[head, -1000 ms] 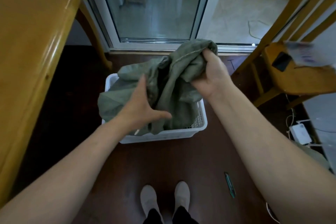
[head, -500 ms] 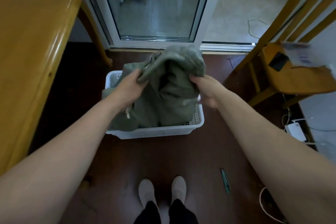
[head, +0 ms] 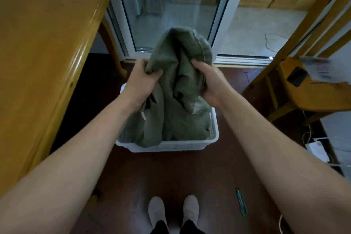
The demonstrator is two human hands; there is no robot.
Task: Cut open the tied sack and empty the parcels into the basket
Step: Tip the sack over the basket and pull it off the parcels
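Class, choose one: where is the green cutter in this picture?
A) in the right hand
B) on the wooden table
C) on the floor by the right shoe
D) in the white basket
C: the cutter lies on the floor right of the right shoe, while the left hand and right hand hold only the sack.

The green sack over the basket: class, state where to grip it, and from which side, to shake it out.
Grip the bunched cloth below its top, one hand from each side, as the left hand and right hand do. The sack hangs limp into the basket, so a high two-sided hold likely keeps its lower end down.
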